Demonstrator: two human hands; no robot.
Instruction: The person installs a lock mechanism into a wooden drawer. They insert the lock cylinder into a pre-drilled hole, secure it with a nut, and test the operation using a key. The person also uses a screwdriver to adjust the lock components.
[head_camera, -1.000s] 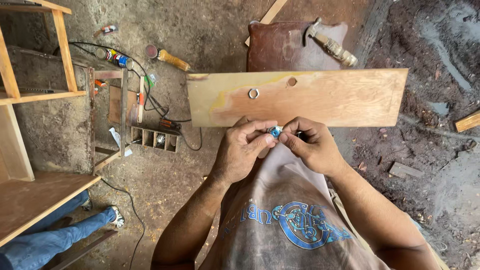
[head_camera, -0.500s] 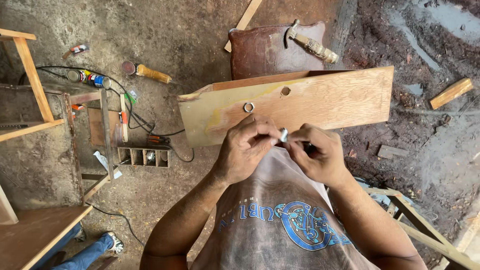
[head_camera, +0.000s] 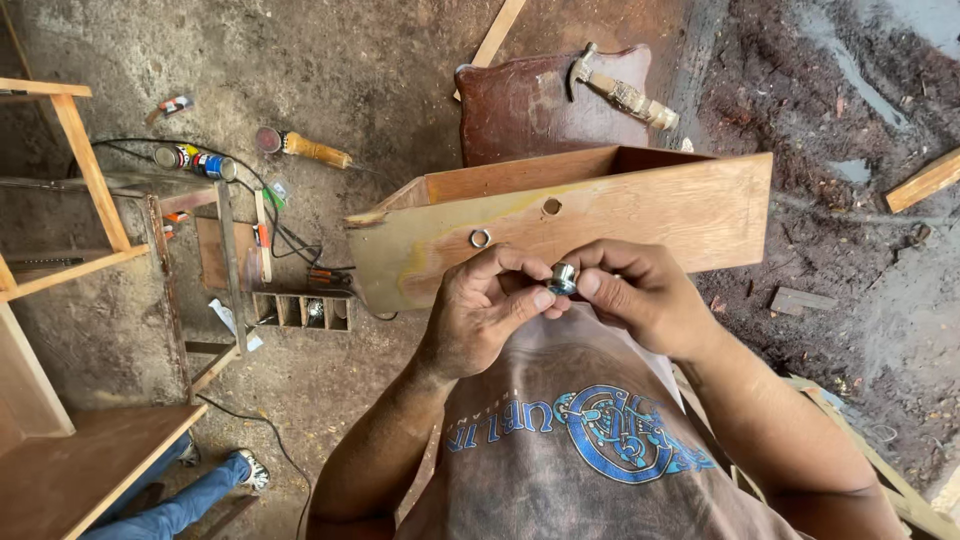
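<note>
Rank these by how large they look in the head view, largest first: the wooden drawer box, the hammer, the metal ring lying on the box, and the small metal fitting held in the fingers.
1. Wooden drawer box.
2. Hammer.
3. and 4. Small metal fitting and metal ring: they look about alike. The fitting seems slightly bigger, but it is nearer the camera, so I leave them unranked.

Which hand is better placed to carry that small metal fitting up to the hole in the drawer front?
Probably the right hand: its fingertips pinch the metal fitting, and it sits almost directly below the hole in the drawer front. The left hand only steadies it.
</note>
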